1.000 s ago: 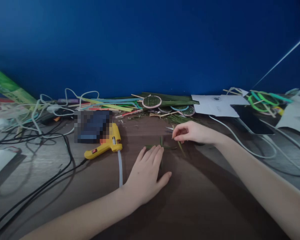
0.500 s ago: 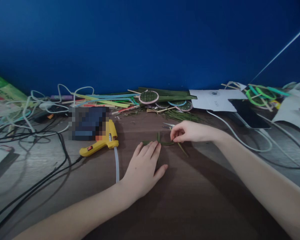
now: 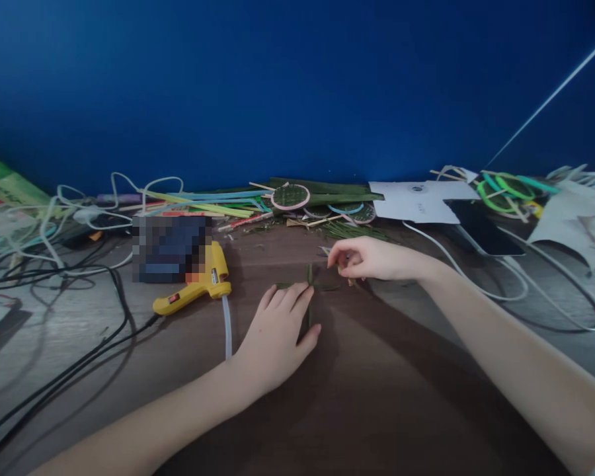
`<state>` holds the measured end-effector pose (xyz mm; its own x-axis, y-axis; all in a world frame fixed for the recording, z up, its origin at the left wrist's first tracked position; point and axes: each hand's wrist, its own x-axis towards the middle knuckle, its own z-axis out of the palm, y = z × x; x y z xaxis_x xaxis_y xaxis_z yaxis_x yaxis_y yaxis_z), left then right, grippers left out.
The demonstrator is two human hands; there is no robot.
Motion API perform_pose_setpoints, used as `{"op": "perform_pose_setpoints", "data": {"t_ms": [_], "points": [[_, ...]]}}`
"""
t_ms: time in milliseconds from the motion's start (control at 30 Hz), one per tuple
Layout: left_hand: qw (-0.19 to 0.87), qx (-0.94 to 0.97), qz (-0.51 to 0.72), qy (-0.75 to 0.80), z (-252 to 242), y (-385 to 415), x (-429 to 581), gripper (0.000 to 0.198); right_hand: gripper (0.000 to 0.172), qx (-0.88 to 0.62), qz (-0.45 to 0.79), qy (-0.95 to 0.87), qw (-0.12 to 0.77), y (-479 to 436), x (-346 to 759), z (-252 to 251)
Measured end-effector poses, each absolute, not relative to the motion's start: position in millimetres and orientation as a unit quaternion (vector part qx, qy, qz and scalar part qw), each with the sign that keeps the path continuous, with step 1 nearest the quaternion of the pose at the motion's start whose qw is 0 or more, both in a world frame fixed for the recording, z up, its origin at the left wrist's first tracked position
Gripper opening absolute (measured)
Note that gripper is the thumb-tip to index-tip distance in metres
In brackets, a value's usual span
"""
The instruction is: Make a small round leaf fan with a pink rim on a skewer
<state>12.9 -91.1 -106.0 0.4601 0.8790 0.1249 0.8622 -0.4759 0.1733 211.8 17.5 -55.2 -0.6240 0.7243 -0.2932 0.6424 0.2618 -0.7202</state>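
My left hand [image 3: 272, 337] lies flat with its fingers stretched out, pressing on narrow green leaf strips [image 3: 310, 274] that cross on the dark brown table. One strip end points away from me; another reaches right toward my other hand. My right hand [image 3: 361, 258] is curled just above and right of the crossing, thumb and index finger closed around a thin tan stick [image 3: 351, 281], mostly hidden by the fingers. Behind these fingers, the metal tips of what look like scissors [image 3: 323, 251] show.
A yellow glue gun [image 3: 213, 281] with a clear glue stick lies left, its black cord [image 3: 123, 324] trailing. Along the blue wall are round woven pieces [image 3: 290, 196], leaf strips and coloured sticks. A white paper box [image 3: 416, 201], a phone [image 3: 486, 228] and white cables lie right.
My right hand has lifted slightly and turned, and the stick in its fingers now points differently, showing less of its length. My left hand stays pressed on the strips. The view has shifted slightly.
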Motion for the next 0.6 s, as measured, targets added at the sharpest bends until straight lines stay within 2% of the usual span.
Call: {"op": "perform_pose_setpoints", "data": {"t_ms": [267, 400, 600], "points": [[0.036, 0.857, 0.101, 0.504, -106.8, -91.1, 13.5, 0.047, 0.012, -0.429, 0.423, -0.798, 0.025, 18.6, 211.1, -57.8], [0.059, 0.854, 0.113, 0.505, -104.1, -88.7, 12.3, 0.043, 0.013, -0.431, 0.393, -0.812, 0.018, 18.8, 210.7, -59.6], [0.115, 0.845, 0.113, 0.509, -98.4, -80.9, 8.5, 0.048, 0.014, -0.418, 0.438, -0.795, 0.027, 14.2, 207.8, -54.7]]}}
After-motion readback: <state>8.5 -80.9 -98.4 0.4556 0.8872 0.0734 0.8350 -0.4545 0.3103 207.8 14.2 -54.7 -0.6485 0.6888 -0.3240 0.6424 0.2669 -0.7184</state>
